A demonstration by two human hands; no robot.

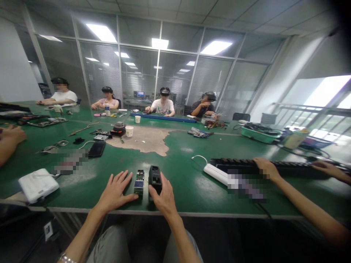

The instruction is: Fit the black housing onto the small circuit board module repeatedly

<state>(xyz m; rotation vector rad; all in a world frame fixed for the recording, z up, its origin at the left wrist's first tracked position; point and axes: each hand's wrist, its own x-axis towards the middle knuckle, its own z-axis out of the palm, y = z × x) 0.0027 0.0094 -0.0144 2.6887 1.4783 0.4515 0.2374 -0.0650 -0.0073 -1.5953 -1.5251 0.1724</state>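
Note:
My left hand (116,193) lies flat on the green table (181,171), fingers spread, holding nothing. Its thumb reaches toward a small green circuit board (139,181) that rests just to its right. My right hand (163,195) is beside a small black plastic housing (155,178), with thumb and fingers closed around its near end. The board and the housing lie side by side close to the table's front edge.
A white box (37,184) sits at the front left. A neighbour's hand (265,167) rests on a dark keyboard (274,167) with a white bar at the right. A black phone (97,148), paper cups and tools lie mid-table. Several people sit along the far side.

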